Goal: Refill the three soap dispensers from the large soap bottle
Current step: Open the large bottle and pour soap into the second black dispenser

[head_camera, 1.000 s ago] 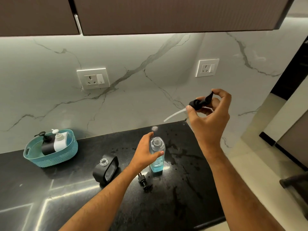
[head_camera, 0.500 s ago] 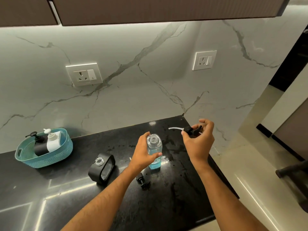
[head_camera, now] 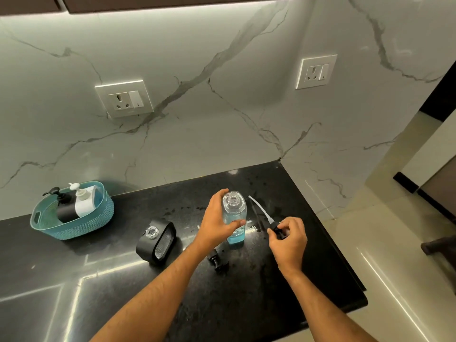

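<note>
Basket (head_camera: 74, 225) w/ dispensers, far left

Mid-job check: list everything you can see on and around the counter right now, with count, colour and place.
clear bottle: 1, clear with blue liquid, cap off, counter centre
pump head with tube: 1, black with white tube, right of the clear bottle
black dispenser: 1, black, open neck, left of the clear bottle
loose pump: 1, black, lying in front of the clear bottle
basket: 1, teal, counter left
pump bottles: 2, one black, one white, in the basket
sockets: 2, white, on the marble wall
countertop: 1, black
left hand: grips the clear bottle
right hand: pinches the pump head
</note>
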A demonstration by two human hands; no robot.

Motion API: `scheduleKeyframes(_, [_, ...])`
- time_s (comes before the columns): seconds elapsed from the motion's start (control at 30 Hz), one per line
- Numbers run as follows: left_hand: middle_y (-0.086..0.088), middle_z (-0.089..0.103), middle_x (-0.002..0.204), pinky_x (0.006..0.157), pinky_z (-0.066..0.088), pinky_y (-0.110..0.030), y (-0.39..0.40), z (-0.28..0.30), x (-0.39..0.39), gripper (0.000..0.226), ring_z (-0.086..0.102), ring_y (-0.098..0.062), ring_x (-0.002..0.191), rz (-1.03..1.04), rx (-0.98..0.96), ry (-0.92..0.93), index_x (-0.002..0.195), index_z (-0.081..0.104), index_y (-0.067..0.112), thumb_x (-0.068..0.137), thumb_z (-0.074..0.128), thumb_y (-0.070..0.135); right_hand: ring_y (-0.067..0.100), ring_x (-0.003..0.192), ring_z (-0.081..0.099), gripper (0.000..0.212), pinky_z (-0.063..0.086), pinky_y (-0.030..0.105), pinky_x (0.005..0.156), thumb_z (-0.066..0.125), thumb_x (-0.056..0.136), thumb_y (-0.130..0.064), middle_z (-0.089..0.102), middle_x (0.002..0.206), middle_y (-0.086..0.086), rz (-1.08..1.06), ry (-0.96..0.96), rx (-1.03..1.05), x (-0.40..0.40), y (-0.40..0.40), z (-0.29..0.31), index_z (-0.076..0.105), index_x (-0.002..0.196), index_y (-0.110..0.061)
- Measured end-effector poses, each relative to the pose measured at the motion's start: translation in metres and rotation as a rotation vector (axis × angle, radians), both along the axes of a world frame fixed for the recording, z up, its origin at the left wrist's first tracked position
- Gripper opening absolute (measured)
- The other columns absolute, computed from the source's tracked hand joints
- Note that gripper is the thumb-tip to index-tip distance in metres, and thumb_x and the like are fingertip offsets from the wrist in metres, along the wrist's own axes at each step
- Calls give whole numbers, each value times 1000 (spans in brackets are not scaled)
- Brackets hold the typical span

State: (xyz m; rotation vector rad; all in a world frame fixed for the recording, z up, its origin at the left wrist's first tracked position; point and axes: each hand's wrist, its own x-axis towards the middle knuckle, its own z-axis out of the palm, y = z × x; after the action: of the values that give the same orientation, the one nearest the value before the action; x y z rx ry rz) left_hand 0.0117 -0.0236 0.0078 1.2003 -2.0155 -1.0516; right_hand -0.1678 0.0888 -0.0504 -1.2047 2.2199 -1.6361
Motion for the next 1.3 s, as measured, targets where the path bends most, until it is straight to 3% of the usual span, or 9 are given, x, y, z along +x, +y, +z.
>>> scheduleKeyframes(0.17, [10, 49, 144, 115, 45, -43, -1, -2, 1, 97, 51, -11, 132, -1, 10, 2, 150, 36, 30, 70, 91, 37, 9, 90, 57, 47, 44, 0, 76, 86, 70, 5, 57, 101, -4, -9, -32, 162, 5, 6, -12, 58, 101, -17])
scheduleKeyframes(0.23, [9, 50, 144, 115, 45, -43, -1, -2, 1, 97, 51, -12, 132, -4, 6, 2, 151, 36, 29, 72, 92, 33, 10, 93, 56, 50, 47, 10, 83, 86, 69, 2, 56, 102, -7, -12, 2, 224, 6, 7, -16, 57, 105, -19])
scheduleKeyframes(0.3, [8, 50, 144, 116, 45, -43, -1, -1, 1, 97, 51, -12, 132, -4, 7, 1, 151, 36, 27, 72, 92, 31, 10, 93, 55, 52, 48, 29, 89, 87, 69, -2, 55, 101, -9, -8, 64, 278, 6, 6, -21, 56, 106, -20])
scheduleKeyframes(0.37, [8, 50, 144, 116, 45, -44, 0, -1, 1, 97, 51, -12, 132, -5, 8, 1, 152, 36, 27, 72, 92, 32, 11, 93, 55, 52, 42, 34, 89, 88, 68, -7, 55, 98, -8, -3, 116, 331, 5, 5, -24, 56, 107, -19])
scheduleKeyframes(0.5, [7, 50, 144, 115, 46, -44, 0, 0, 1, 97, 51, -13, 132, -3, 1, 0, 152, 36, 26, 73, 92, 30, 18, 98, 60, 52, 46, 41, 92, 87, 70, -16, 58, 98, -6, -7, 153, 414, 3, 5, -29, 53, 109, -20])
scheduleKeyframes(0.93, [1, 45, 153, 119, 41, -46, 0, 2, 0, 103, 46, -18, 140, -5, 15, -20, 157, 30, 22, 75, 92, 30, 18, 105, 58, 58, 47, 42, 91, 86, 71, -39, 62, 106, -6, -32, 218, 502, -5, 0, -21, 54, 118, -23])
scheduleKeyframes(1.1, [0, 44, 155, 119, 40, -44, 1, 3, 0, 104, 45, -18, 140, -13, 20, -27, 157, 29, 22, 75, 92, 29, 11, 110, 53, 64, 44, 36, 98, 90, 71, -30, 59, 113, -10, 54, 122, 366, -1, -14, -2, 54, 124, -25])
scheduleKeyframes(1.3, [2, 43, 155, 118, 42, -42, -2, 2, 4, 105, 45, -14, 138, -19, 15, -40, 158, 27, 23, 75, 92, 30, 15, 123, 51, 76, 49, 38, 105, 92, 71, -29, 58, 131, -4, 115, 58, 407, -1, -24, 6, 48, 134, -27])
